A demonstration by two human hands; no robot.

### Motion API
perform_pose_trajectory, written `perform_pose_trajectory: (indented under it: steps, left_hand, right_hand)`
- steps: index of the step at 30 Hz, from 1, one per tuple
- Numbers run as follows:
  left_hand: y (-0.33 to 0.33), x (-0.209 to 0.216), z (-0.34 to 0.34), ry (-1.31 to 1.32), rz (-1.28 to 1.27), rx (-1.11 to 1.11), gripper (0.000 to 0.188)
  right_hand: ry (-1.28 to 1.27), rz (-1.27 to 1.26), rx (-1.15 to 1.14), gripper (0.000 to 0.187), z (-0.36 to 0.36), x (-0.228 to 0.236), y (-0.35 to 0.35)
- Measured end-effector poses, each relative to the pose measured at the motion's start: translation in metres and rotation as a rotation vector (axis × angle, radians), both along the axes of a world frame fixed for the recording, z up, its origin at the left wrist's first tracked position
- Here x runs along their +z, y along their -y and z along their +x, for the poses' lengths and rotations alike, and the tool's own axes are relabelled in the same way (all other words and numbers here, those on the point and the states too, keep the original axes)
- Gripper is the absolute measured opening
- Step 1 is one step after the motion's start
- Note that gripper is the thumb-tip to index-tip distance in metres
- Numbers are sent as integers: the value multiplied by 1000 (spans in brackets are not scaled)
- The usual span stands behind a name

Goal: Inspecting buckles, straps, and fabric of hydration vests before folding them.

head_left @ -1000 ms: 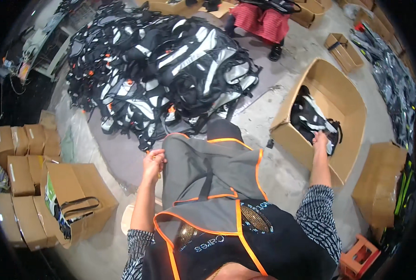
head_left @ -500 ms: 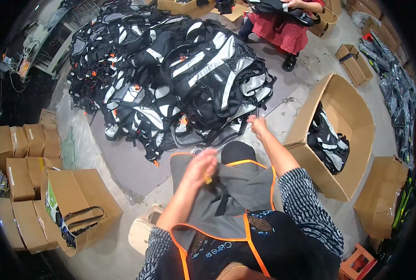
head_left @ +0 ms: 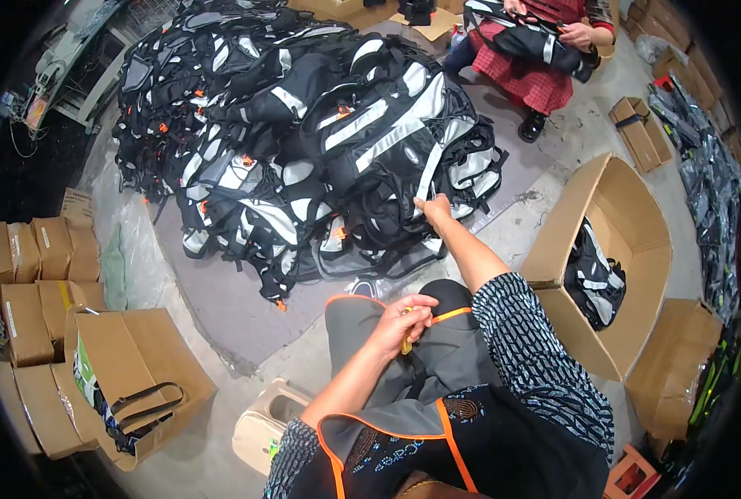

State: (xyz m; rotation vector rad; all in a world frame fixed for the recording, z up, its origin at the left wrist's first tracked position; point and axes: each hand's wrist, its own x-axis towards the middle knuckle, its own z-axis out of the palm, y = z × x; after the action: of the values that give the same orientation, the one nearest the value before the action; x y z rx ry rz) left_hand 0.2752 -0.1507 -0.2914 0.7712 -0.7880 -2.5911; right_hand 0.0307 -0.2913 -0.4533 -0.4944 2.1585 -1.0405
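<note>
A black backpack (head_left: 366,158) with silver-white bands lies on the near right side of a big heap of similar backpacks. My right hand (head_left: 433,209) reaches forward to its near edge, fingers closed on the lower end of a pale strap (head_left: 428,179). Over my lap, my left hand (head_left: 405,322) is curled round a small yellow tool (head_left: 406,344). Most of that tool is hidden in the palm, so its kind does not show. A grey apron (head_left: 358,333) with orange edging covers my legs.
To my right stands an open carton (head_left: 553,312) with a backpack (head_left: 593,283) inside. Another open carton (head_left: 150,341) is at left, beside stacked boxes (head_left: 34,324). A beige stool (head_left: 258,428) stands near my left arm. Across the heap, a person in a red checked apron (head_left: 520,71) handles a backpack.
My right hand has moved left and forward onto the backpack's strap. My left hand has shifted right and down with the yellow tool. The other person's backpack has dropped lower, and the view has shifted slightly.
</note>
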Motion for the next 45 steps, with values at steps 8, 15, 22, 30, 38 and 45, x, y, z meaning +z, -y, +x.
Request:
perform_pose_trajectory:
  steps: [8,15,22,30,38,45]
  left_hand:
    - [-1,-1,-4,8,-23,-4,22]
    - [-1,-5,-1,-34,-5,10,20]
    - [-6,-9,-1,-63,-26,-29,19]
    - [-10,-11,4,-4,-77,-39,20]
    - [-13,-13,13,21,-171,125,22]
    - [-28,-3,30,-95,-229,271,25]
  right_hand:
    - [141,-242,56,30,11,52,2]
    - [308,-569,85,25,-39,113,-15]
    - [432,-900,88,22,-152,204,-72]
    - [333,-1036,-67,36,-84,340,-120]
    - [374,-994,-123,26,-38,428,-209]
    - [327,-1029,-184,29,-19,460,-271]
